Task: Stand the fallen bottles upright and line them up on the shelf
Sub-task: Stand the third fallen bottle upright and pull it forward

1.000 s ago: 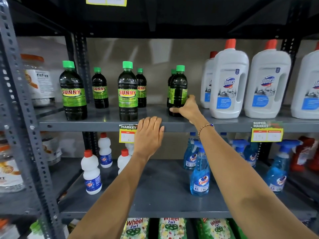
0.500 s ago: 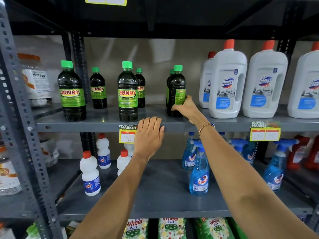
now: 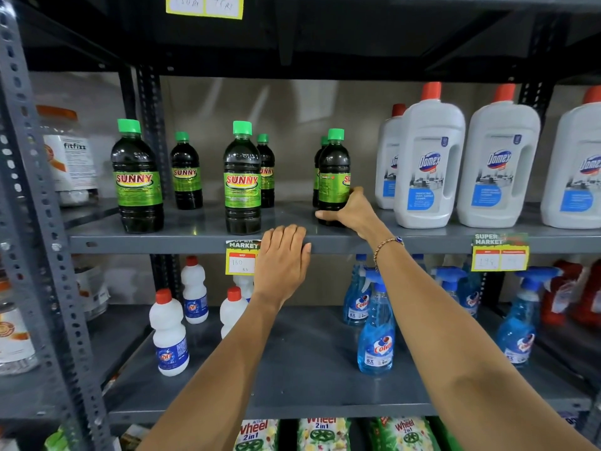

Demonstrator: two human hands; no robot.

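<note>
Left hand point(image 3: 283, 255) rests flat on the front lip of the shelf point(image 3: 195, 237), fingers together, holding nothing, just beside the price tag point(image 3: 241, 258). Beyond the tag, the right hand point(image 3: 353, 212) is wrapped low around the third front bottle point(image 3: 334, 177), fingers clamped on its base. That bottle stands upright, but its label faces sideways. Left of the tag, the first front bottle point(image 3: 137, 177) and second front bottle point(image 3: 242, 179) stand with labels forward. Behind them, three rear bottles stand upright. No bottle lies fallen; judged remaining: squaring this label and evening the row.
</note>
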